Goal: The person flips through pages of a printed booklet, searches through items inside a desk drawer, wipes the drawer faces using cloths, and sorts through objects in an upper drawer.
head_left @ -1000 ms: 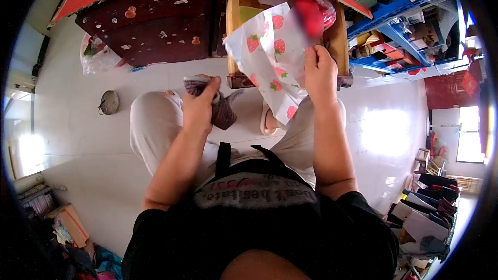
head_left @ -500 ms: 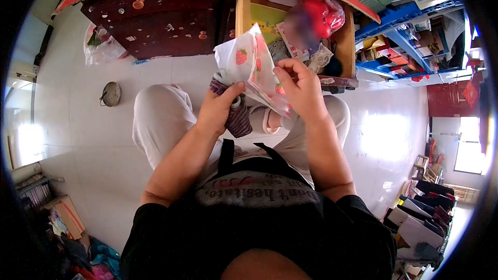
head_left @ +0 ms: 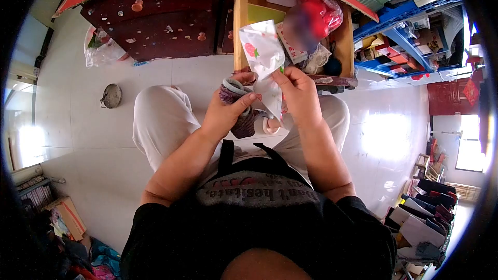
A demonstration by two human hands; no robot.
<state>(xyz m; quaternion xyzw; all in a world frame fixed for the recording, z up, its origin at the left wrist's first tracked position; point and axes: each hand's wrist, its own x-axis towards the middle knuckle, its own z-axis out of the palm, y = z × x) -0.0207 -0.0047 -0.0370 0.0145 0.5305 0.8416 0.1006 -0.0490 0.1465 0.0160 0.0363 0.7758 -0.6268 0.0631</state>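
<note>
My left hand (head_left: 219,111) is closed around a dark purple-grey knitted piece (head_left: 243,127) with a paler rim; whether it is a sock or something else I cannot tell. Pinched in my right hand (head_left: 301,96) is a thin white strawberry-print sheet (head_left: 262,49), creased and folded over, possibly a bag. Its lower left edge comes up to my left fingertips; whether they grip it I cannot make out. Both hands are above my spread knees, in front of an open wooden drawer (head_left: 240,31).
Inside the drawer are a red plastic-wrapped bundle (head_left: 324,15) and white lace (head_left: 317,61). A dark red cabinet (head_left: 150,23) stands left of it. A round metal pan (head_left: 111,96) lies on the floor. Blue shelving (head_left: 399,41) holds boxes at the right.
The strawberry-print sheet has turned and narrowed, shifting right, with its spread side folded in. My left fingers have opened out around the rim of the knitted piece, toward the sheet.
</note>
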